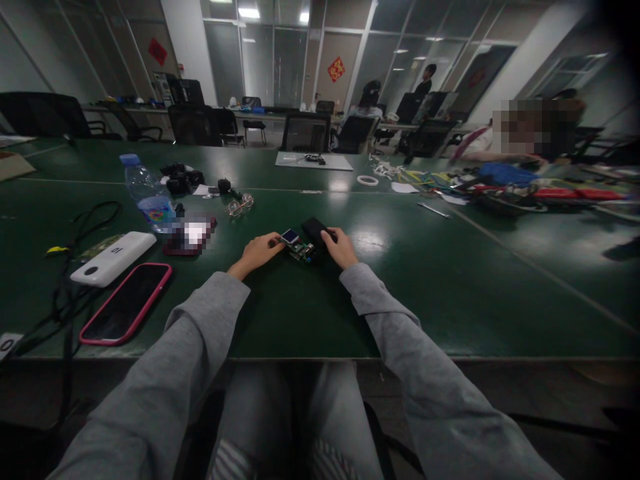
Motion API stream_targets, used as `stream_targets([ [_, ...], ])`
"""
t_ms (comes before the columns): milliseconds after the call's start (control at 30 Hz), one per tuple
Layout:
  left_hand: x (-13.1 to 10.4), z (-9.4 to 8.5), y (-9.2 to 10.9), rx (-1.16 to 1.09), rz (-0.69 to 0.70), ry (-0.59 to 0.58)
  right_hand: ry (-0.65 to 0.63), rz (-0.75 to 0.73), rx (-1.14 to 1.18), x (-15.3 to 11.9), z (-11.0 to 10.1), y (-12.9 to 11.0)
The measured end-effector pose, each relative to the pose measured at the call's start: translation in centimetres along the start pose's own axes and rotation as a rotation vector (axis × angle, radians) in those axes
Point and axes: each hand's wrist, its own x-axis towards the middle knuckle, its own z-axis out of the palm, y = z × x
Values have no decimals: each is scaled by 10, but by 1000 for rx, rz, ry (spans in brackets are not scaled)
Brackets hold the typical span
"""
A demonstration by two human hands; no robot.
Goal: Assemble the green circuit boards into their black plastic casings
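My left hand (260,253) is closed on the left edge of a small circuit board (301,251) with a little screen (290,236) at its upper left corner. Green board, chips and a blue part show on it. In my right hand (341,247) is a black box-shaped case (316,230), gripped at its right side with the thumb on top. Case and board are close together just above the green table, and I cannot tell whether they touch. The undersides of both are hidden.
To the left are a water bottle (149,197), a white power bank (114,259), a pink-edged phone (127,303) and black cables (65,313). Glasses (241,205) lie ahead. Beyond are a white tape roll (367,180), a tray (340,162) and tangled wires (430,179). A person sits far right.
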Motion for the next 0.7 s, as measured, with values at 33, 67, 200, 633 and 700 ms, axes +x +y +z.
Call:
stream_targets([
  [33,0,-1,1,2,-1,-2,8,24,-25,1,0,2],
  [67,-1,-1,1,5,-1,-3,17,40,-50,1,0,3],
  [200,-2,-3,3,10,2,-11,59,-2,-103,-2,-2,-1],
  [633,0,0,-1,4,13,-10,62,7,-85,4,-10,3],
  [700,0,0,-1,4,8,-11,83,48,-76,5,-12,6],
])
